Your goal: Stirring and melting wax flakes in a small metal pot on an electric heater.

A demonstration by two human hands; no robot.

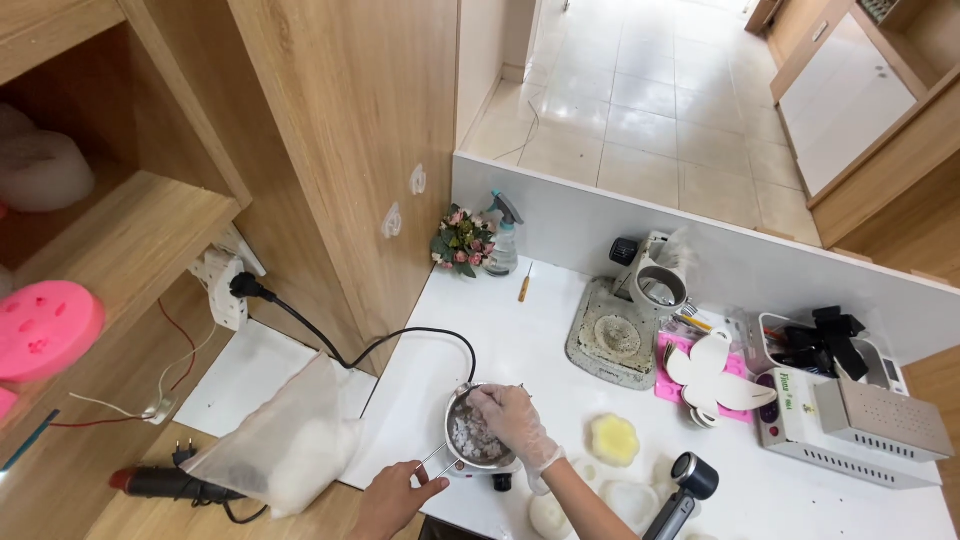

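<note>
While your left hand (392, 497) closed around the wire handle of the small metal pot (478, 436) at the near edge of the white counter (530, 340), your gloved right hand (510, 417) reached into it, fingers curled loosely over the pale flakes inside; whether it gripped any, I cannot tell. You seemed mid-filling; next called for a steady handle.

Bright even daylight from the tiled floor (650, 90) side, white counter (540, 330) near overexposed, soft short shadows, wide-angle bending at frame edges, left shelf (120, 240) dimmer, focus mostly sharp
</note>
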